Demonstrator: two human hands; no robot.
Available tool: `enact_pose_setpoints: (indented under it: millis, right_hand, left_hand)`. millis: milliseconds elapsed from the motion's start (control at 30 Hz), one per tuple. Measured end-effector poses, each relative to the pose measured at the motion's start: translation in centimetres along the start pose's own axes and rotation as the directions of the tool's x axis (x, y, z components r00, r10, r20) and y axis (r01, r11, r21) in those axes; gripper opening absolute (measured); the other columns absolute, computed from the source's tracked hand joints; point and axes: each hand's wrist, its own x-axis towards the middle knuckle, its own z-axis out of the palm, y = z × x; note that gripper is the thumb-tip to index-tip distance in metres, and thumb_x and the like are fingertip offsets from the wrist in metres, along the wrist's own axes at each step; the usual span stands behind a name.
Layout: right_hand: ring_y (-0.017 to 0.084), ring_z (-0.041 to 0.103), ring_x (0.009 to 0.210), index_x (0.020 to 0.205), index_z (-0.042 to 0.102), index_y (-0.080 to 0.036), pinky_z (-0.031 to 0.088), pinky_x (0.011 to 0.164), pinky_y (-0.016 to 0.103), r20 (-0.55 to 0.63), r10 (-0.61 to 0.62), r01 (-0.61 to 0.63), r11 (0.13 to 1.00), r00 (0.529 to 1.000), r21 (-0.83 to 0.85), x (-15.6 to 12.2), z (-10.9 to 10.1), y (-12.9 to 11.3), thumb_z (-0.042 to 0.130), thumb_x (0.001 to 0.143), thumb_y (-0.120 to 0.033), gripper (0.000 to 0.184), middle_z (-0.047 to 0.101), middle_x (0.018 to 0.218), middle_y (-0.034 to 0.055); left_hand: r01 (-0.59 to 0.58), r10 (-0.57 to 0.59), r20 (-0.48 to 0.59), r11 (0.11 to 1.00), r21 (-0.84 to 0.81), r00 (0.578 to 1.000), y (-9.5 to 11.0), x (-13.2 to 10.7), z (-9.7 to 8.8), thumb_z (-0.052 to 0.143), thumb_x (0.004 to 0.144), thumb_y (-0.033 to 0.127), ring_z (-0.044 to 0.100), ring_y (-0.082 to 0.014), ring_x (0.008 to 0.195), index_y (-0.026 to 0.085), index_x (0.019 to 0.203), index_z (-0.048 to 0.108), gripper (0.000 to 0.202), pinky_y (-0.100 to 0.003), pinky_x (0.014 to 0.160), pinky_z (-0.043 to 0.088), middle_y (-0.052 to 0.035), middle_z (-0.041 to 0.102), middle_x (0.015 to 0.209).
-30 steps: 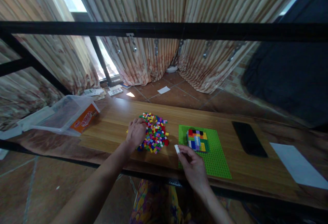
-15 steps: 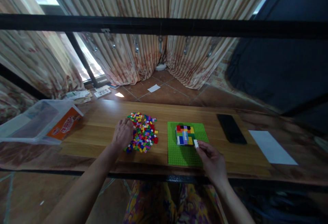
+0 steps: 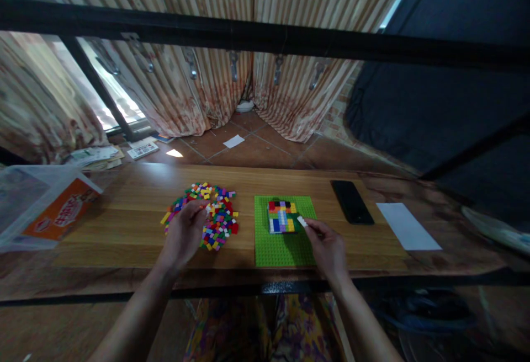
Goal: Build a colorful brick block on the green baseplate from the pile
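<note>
My right hand pinches a small white brick beside the right edge of a block of multicoloured bricks. That block stands on a green studded baseplate. Over the left part of a loose pile of small coloured bricks is my left hand, thumb and fingers closed together. Whatever may be between those fingertips is too small to make out against the pile. Part of the pile is hidden under this hand.
A black phone and a white sheet of paper lie to the right. At the far left stands a clear plastic bin with an orange label. A dark metal bar crosses beyond the wooden board.
The view has turned rightwards, so everything sits further left in the picture. My left hand has drawn back a little from the pile, fingers now pinched. My right hand still holds the white brick.
</note>
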Motion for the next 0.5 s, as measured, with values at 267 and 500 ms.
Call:
enact_pose_setpoints:
  millis: [267, 500]
  right_hand:
    - [0.021, 0.065, 0.088, 0.09, 0.07, -0.022, 0.049, 0.082, 0.036, 0.125, -0.267, 0.288, 0.935, 0.956, -0.208, 3.7, 1.0, -0.8, 0.05, 0.087, -0.031, 0.022, 0.071, 0.093, 0.0063]
    - [0.02, 0.064, 0.088, 0.086, 0.07, -0.023, 0.049, 0.084, 0.035, 0.185, -0.335, 0.368, 0.91, 0.924, -0.19, 5.1, 1.4, -0.5, 0.05, 0.087, -0.029, 0.021, 0.07, 0.091, 0.0051]
  left_hand:
    - [0.268, -0.187, 0.247, 0.896, -0.354, 0.951, 1.2, -4.6, 5.1, 0.059, 0.075, 0.046, 0.057, -0.0145, 0.068, 0.016, 0.1, 0.066, 0.039, -0.026, 0.059, 0.049, -0.0033, 0.064, 0.081]
    - [0.026, 0.044, 0.375, 0.984, -0.178, 0.926, 3.2, -4.9, 7.0, 0.047, 0.087, 0.037, 0.06, -0.0177, 0.076, 0.02, 0.119, 0.063, 0.04, -0.03, 0.069, 0.049, -0.0045, 0.068, 0.087]
